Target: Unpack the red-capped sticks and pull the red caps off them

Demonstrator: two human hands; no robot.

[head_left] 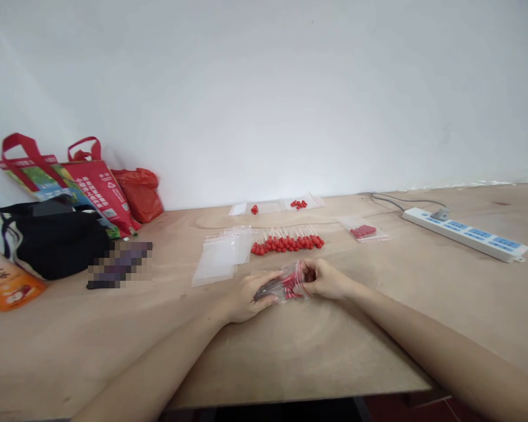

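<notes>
Near the table's front edge, my left hand grips one end of a clear zip bag with red-tipped pieces inside. At the bag's zip end, the fingers of my right hand are pinched on its opening. Just beyond lies a row of red-headed sticks, pale ends pointing away. Flat clear zip bags overlap to the left of that row. A filled zip bag with red-tipped pieces rests to the right.
Against the wall, small red pieces lie on a clear bag. A white power strip with a grey plug sits at right. Red carrier bags, a black bag and an orange pouch stand at left, near a blurred-out item.
</notes>
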